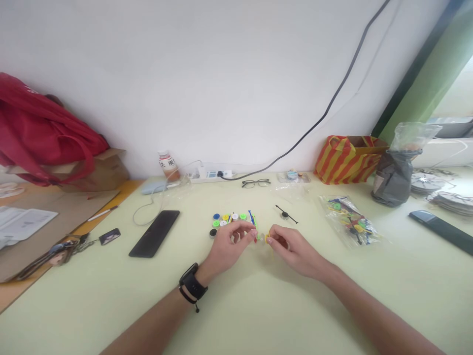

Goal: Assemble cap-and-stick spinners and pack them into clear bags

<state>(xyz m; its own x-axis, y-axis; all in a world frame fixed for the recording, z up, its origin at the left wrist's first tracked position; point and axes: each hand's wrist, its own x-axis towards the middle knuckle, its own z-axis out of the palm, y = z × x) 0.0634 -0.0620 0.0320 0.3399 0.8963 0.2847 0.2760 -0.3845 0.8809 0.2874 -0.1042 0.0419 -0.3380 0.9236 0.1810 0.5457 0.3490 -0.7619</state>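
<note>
A: Log the hands first. What do you hold?

B: Your left hand [229, 245] and right hand [291, 249] meet at mid-table [236, 305], fingertips nearly touching. Between them sits a small piece [263, 237], yellow with a pale part, pinched from both sides. Both hands are closed on it in a fingertip grip; its exact shape is too small to tell.

A: Where does it sit relative to the other parts?

B: Just in front of the discs [227, 220], a cluster of blue, green, white, yellow and black rounds with a few coloured sticks [252, 217] beside them. A black pointer [285, 214] lies apart, behind your right hand.

A: Surroundings?

B: Bag [349, 220] of more coloured parts to your right. Phone [154, 233] to your left, well apart. Glasses [255, 183], power strip [211, 174] and bottle [169, 166] along the wall. Watch [192, 283] on your left wrist.
</note>
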